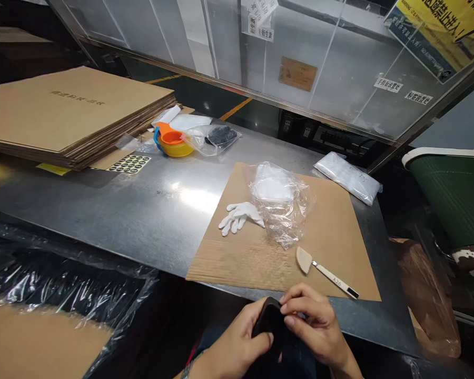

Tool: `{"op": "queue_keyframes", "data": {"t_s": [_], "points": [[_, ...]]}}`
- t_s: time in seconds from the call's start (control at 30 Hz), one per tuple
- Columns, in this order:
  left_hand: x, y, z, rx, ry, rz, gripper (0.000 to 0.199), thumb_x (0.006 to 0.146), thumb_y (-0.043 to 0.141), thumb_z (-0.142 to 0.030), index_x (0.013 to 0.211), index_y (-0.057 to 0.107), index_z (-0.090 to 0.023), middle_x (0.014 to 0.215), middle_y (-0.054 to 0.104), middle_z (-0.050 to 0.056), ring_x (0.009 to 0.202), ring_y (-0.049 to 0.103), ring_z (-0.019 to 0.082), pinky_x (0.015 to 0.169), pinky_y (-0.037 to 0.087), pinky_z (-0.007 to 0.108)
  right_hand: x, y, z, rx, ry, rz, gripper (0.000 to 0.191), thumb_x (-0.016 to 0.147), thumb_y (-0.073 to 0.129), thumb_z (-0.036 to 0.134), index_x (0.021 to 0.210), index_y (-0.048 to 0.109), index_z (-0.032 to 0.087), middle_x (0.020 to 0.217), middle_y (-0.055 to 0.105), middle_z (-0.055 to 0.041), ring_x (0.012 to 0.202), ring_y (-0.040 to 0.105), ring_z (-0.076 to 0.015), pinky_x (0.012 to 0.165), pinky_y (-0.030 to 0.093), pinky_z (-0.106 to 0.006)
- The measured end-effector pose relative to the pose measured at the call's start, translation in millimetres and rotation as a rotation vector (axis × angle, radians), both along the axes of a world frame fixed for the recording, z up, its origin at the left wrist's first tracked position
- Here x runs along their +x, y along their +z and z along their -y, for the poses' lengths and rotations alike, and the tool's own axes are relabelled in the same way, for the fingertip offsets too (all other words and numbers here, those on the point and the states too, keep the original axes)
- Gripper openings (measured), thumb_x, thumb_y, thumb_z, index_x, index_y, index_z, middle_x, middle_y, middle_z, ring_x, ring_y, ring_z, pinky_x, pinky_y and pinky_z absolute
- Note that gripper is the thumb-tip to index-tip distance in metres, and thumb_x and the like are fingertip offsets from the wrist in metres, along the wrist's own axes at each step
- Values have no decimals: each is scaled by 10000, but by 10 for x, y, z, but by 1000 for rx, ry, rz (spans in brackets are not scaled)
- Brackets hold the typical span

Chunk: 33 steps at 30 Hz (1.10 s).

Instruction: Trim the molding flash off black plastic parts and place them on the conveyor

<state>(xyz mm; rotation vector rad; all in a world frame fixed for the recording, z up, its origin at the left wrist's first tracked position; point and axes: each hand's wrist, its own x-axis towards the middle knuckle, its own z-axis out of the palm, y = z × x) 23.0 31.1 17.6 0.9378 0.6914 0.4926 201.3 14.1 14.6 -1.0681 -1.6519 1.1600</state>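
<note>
My left hand (237, 339) is closed around a black rounded piece (269, 318), held upright just off the table's near edge, with the thumb across its face. At the piece's right edge, my right hand (314, 323) has its thumb and fingers drawn together in a pinch. The lower part of the piece merges with the dark background, so its exact kind is unclear. Past my right hand, a brush (334, 278) marked A26, with a beige fan-shaped head, lies on a cardboard sheet (225, 263). A white glove (240, 216) and a clear plastic bag (288, 223) with white contents lie farther back.
A tall stack of flat cardboard (79, 116) covers the table's far left. Near it are a sticker sheet (130, 164), an orange-yellow tape dispenser (174, 142) and a bagged dark item (221, 136). A white packet (347, 176) sits at the back right; a green chair (454, 205) stands beyond.
</note>
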Motion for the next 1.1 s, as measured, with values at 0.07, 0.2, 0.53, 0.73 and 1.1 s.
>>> {"op": "queue_keyframes", "data": {"t_s": [0.07, 0.2, 0.53, 0.73, 1.1], "points": [[-1, -4, 5, -13, -8, -5, 108, 708, 496, -134, 811, 517, -157, 672, 559, -10, 634, 518, 135, 649, 397, 272, -2, 4, 2, -7, -3, 5, 131, 797, 592, 139, 874, 656, 222, 875, 585, -47, 799, 583, -153, 682, 462, -257], [-7, -15, 11, -21, -7, -11, 137, 702, 486, -112, 829, 513, -157, 677, 570, -8, 642, 527, 137, 651, 395, 275, -3, 2, -4, -18, -2, 1, 151, 797, 591, 133, 889, 656, 233, 871, 584, -41, 811, 582, -152, 687, 457, -256], [-20, -54, 15, -45, -12, -15, 191, 688, 465, -92, 864, 502, -155, 660, 594, -9, 631, 539, 140, 633, 385, 272, 2, -16, -16, -24, 9, 19, 172, 805, 588, 142, 934, 658, 232, 876, 576, -41, 812, 577, -148, 677, 450, -249], [-18, -47, 14, -75, -7, -6, 180, 670, 467, -85, 831, 491, -161, 643, 603, -5, 623, 531, 138, 635, 376, 268, 7, -51, 9, -70, -26, 14, 73, 803, 599, 203, 733, 580, 190, 844, 577, -37, 766, 553, -136, 658, 428, -240], [-11, -65, -81, -257, 78, 53, 149, 727, 559, -260, 829, 535, -154, 602, 640, 35, 546, 521, 120, 524, 335, 218, -33, -290, -52, -154, -384, 115, 257, 914, 410, 381, 772, 502, 187, 761, 580, -11, 532, 550, -92, 559, 482, -237]]}}
